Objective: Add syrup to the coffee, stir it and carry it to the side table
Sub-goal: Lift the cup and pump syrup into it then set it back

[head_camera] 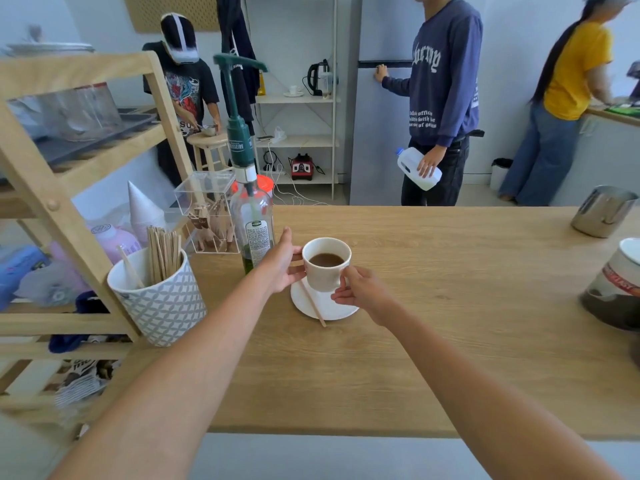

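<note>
Basically I've got the right hand point(360, 289) pinching the handle and the left hand point(280, 268) cupped on the wall of the cup point(327, 271), raised over its saucer point(322, 303), rigid, breakable, coffee sloshy, syrup bottle point(252, 223) just behind-left.

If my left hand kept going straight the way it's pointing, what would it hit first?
The left hand points up and right, and its fingers already touch the cup. Pushing on would shove the cup; beyond it the table looks free, though depth is unclear.
</note>
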